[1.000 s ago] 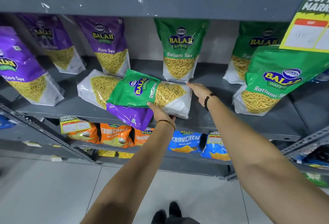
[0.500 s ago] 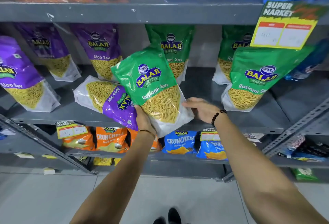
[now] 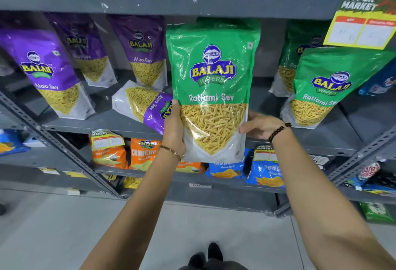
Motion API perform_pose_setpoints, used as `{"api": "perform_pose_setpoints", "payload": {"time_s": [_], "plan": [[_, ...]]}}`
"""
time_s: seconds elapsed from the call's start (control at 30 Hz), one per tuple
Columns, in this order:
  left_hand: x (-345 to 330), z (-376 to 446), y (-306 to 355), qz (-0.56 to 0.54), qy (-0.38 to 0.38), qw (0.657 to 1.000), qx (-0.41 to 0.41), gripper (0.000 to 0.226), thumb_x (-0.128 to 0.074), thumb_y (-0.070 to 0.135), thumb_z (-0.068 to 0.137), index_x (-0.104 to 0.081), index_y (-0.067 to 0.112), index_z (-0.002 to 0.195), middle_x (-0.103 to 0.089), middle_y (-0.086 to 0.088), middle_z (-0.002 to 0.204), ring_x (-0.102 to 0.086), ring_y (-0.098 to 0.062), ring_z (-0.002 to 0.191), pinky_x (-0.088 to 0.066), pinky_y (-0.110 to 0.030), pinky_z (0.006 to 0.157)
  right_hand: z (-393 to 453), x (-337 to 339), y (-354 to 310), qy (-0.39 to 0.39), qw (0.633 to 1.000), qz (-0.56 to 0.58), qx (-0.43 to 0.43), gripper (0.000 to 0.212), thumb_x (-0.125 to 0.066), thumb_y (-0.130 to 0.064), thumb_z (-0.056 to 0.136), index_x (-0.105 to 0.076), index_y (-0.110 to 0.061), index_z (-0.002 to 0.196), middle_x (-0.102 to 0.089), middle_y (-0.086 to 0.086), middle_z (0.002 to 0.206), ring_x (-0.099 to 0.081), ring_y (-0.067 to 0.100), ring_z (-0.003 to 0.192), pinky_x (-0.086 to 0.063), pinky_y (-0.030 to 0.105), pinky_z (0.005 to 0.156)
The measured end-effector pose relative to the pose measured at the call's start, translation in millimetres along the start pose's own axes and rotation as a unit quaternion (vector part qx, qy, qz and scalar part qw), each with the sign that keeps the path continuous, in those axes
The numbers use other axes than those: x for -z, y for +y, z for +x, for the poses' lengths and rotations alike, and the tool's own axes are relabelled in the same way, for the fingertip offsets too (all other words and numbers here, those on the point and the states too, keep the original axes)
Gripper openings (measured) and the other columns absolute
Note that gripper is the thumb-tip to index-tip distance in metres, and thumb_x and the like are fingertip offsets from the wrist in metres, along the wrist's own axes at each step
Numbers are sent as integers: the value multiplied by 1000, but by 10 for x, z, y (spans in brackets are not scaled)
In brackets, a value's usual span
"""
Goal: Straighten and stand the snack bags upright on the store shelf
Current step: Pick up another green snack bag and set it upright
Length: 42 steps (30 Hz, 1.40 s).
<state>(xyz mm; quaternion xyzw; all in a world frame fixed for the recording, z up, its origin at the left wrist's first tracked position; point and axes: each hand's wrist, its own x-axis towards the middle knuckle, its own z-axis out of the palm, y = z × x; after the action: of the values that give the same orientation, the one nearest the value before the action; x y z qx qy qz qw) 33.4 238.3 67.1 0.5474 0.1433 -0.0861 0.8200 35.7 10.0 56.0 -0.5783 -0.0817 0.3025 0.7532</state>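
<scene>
A green Ratlami Sev bag [image 3: 212, 81] is held upright in front of the middle grey shelf [image 3: 96, 119], off its surface. My left hand [image 3: 174, 129] grips its lower left edge and my right hand [image 3: 258, 125] holds its lower right edge. A purple Aloo Sev bag [image 3: 142, 103] lies flat on the shelf just left of the held bag, partly hidden by it. Three purple Aloo Sev bags [image 3: 46, 72] stand on the left. Two green Ratlami Sev bags [image 3: 323, 85] stand on the right.
The shelf above [image 3: 150, 1] carries orange and blue bags, and a price tag [image 3: 362, 23] hangs from its right edge. Orange and blue Crunchex packets [image 3: 143, 154] fill the shelf below. A slanted metal brace [image 3: 57, 147] crosses the lower left. The floor lies beneath.
The green bag went from lying across the purple bag to tilted, and now stands upright in both hands, lifted higher. My right hand moved onto its lower right edge.
</scene>
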Motion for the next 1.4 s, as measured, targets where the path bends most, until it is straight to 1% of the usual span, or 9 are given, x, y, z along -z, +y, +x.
{"api": "perform_pose_setpoints", "payload": {"time_s": [0.3, 0.43, 0.57, 0.7, 0.83, 1.07, 1.17, 1.23, 1.4], "plan": [[3, 168, -77, 52, 2, 999, -8, 39, -39, 52, 92, -63, 23, 84, -69, 1, 88, -65, -18, 85, -52, -31, 74, 7, 53, 68, 43, 999, -12, 6, 58, -86, -8, 51, -67, -14, 106, -73, 4, 104, -68, 20, 99, -55, 33, 86], [-144, 474, -119, 36, -31, 999, 1, 39, -37, 43, 96, -66, 19, 87, -69, 0, 102, -67, -11, 78, -54, -28, 72, 72, 140, 97, 127, 991, -25, 36, 68, -69, -1, 63, -47, -4, 127, -58, 15, 121, -55, 29, 112, -39, 42, 105], [-384, 826, -46, 40, -92, 994, -31, 38, -31, 33, 99, -67, 20, 96, -68, 0, 105, -70, -7, 84, -55, -22, 71, 215, 320, 65, 213, 972, -1, 101, 51, -50, 18, 80, -44, -1, 126, -60, 11, 112, -57, 24, 106, -43, 34, 100], [-543, 1090, -35, 32, -130, 991, -25, 33, -27, 13, 100, -55, 3, 114, -61, -3, 104, -58, -11, 88, -41, -33, 99, 421, 515, 66, 314, 941, -27, 125, 42, -45, 20, 83, -51, -3, 118, -60, 8, 107, -56, 24, 101, -43, 36, 99], [-537, 1263, -67, 78, -165, 983, 0, 29, -26, 1, 98, -49, 2, 116, -57, -5, 98, -52, -17, 87, -42, -32, 92, 501, 619, 149, 358, 925, -15, 126, 39, -48, 16, 84, -62, -19, 96, -71, -5, 92, -65, 6, 89, -50, 21, 84], [-213, 1474, 295, 203, -183, 961, -46, 33, -38, -14, 90, -52, -4, 119, -62, 2, 80, -49, -7, 73, -38, -16, 69, 518, 615, 175, 409, 903, 49, 119, 41, -46, 13, 86, -56, -13, 116, -65, -4, 105, -63, 6, 94, -48, 21, 84], [120, 1691, 691, 227, -175, 954, -88, 25, -42, -11, 90, -60, 3, 99, -73, 15, 64, -63, 3, 70, -44, -11, 71, 546, 453, 289, 504, 852, 89, 114, 43, -49, 7, 86, -52, -11, 125, -63, -2, 109, -59, 10, 96, -43, 30, 92], [388, 1858, 919, 316, -149, 928, -132, 24, -43, -11, 89, -59, -9, 107, -75, -6, 82, -65, -9, 81, -46, -12, 72, 624, 269, 373, 606, 777, 128, 108, 39, -54, 4, 85, -54, -6, 123, -60, 5, 107, -58, 16, 95, -43, 38, 98], [1077, 2280, 1122, 643, -167, 736, -132, 37, -40, 19, 97, -54, -3, 123, -52, -24, 135, -47, -35, 125, -37, -36, 104, 949, -553, 589, 777, 624, 76, -1, 31, -49, -5, 87, -58, 11, 113, -62, 25, 106, -53, 30, 87, -41, 37, 76]]}}
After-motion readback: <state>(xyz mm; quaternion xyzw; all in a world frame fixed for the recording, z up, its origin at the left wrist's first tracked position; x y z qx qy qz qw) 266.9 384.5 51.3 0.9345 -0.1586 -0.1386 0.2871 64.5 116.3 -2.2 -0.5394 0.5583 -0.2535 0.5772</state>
